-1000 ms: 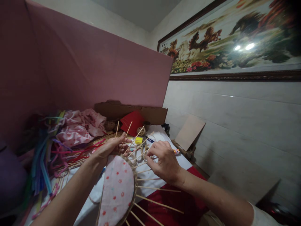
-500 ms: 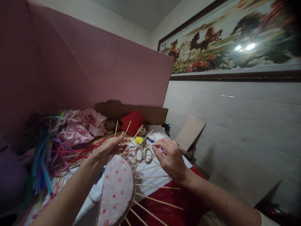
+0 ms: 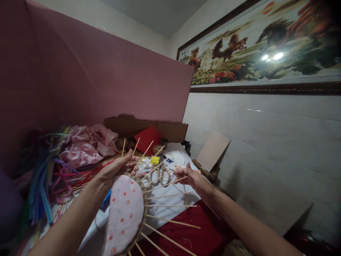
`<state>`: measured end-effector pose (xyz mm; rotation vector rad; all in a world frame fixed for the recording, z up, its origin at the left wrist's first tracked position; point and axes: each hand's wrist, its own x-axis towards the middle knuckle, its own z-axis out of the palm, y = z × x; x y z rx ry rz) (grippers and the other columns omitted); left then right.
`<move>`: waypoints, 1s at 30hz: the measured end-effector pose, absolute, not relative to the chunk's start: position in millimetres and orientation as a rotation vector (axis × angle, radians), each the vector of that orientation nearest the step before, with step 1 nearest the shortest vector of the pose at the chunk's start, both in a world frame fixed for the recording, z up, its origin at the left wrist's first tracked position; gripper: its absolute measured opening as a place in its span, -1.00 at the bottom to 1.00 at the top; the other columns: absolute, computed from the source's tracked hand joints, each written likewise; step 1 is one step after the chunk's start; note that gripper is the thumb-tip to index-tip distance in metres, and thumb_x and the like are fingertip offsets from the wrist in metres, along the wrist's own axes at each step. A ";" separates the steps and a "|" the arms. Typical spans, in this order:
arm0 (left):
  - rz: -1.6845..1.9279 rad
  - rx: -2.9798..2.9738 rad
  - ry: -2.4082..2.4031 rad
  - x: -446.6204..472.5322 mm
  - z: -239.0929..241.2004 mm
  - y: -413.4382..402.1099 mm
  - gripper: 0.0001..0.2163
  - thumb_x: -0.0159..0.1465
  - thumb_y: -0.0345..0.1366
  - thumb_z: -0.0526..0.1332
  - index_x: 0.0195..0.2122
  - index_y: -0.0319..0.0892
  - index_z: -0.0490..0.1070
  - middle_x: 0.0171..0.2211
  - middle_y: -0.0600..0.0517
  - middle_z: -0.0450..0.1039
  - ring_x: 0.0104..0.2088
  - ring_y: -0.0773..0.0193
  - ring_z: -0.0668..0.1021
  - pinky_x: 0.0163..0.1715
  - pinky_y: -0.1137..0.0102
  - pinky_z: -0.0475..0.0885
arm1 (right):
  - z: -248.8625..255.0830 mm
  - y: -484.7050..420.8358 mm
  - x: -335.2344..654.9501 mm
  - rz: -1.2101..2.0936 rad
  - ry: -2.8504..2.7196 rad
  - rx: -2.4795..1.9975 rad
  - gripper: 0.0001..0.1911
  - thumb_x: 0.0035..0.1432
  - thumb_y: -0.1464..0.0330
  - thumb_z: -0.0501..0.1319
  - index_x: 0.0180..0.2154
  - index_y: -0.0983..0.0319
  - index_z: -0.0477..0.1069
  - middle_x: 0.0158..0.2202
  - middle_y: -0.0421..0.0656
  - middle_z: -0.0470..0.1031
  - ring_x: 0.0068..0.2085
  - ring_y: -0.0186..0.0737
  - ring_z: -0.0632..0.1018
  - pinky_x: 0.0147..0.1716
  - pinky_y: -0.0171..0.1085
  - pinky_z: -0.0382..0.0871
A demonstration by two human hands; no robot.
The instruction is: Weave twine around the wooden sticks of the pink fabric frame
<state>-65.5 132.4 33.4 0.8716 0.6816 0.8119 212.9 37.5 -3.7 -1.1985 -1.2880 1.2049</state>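
My left hand grips the top edge of an oval basket base covered in white cloth with red dots. Thin wooden sticks fan out from its woven rim. My right hand is stretched forward among the upper sticks, its fingers pinched on a thin rattan strand that runs back toward the rim. Loops of the same strand lie on the table just behind the sticks.
A white-covered table holds pink cloth, coloured pipe cleaners, a red sheet, a yellow item and a twine ball. A cardboard box and pink board stand behind. Red cloth lies below.
My right hand has moved forward and away from the rim, pulling the strand out past the sticks. The basket base has shifted slightly left and down with my left hand.
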 end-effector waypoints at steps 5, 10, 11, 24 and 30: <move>0.812 0.865 0.651 -67.5 28.4 134.8 -0.77 0.18 -0.18 0.22 -0.31 -0.28 0.42 -0.55 -0.02 0.46 -0.58 0.34 0.52 -0.56 0.50 0.46 | -5.9 37.1 216.4 1.333 -1.228 -1.130 -0.32 0.07 -0.17 -0.01 -0.29 0.32 0.46 -0.51 -0.14 0.44 -0.52 -0.32 0.43 -0.39 -0.27 0.29; 0.807 0.888 0.648 -68.2 27.8 133.3 -0.77 0.16 -0.18 0.23 -0.32 -0.27 0.43 -0.55 -0.03 0.46 -0.59 0.33 0.51 -0.59 0.50 0.44 | 3.0 31.6 216.0 1.106 -1.203 -1.257 -0.48 -0.03 -0.07 0.20 -0.31 0.28 0.43 -0.55 -0.23 0.36 -0.62 -0.42 0.27 -0.61 -0.38 0.09; 0.805 0.892 0.650 -68.2 27.9 133.0 -0.77 0.16 -0.17 0.24 -0.32 -0.27 0.43 -0.56 -0.02 0.46 -0.59 0.33 0.51 -0.59 0.49 0.44 | 4.7 30.7 215.9 1.053 -1.229 -1.269 -0.51 -0.04 -0.04 0.23 -0.35 0.28 0.43 -0.57 -0.25 0.33 -0.63 -0.44 0.23 -0.64 -0.39 0.03; 0.791 0.879 0.657 -66.7 27.7 135.8 -0.77 0.15 -0.17 0.24 -0.31 -0.27 0.43 -0.56 -0.01 0.47 -0.59 0.34 0.51 -0.60 0.50 0.43 | 34.8 -5.0 196.5 0.285 -1.826 -1.279 -0.81 0.15 0.32 0.15 -0.45 0.24 0.45 -0.49 -0.17 0.43 -0.44 -0.26 0.40 -0.43 -0.27 0.25; 0.788 0.893 0.646 -67.7 28.3 135.6 -0.79 0.15 -0.20 0.26 -0.30 -0.25 0.42 -0.55 0.01 0.46 -0.59 0.33 0.50 -0.60 0.48 0.43 | 30.7 -17.6 188.5 0.075 -1.978 -1.297 -0.88 0.16 0.42 0.13 -0.37 0.23 0.44 -0.40 -0.14 0.48 -0.35 -0.23 0.46 -0.34 -0.25 0.27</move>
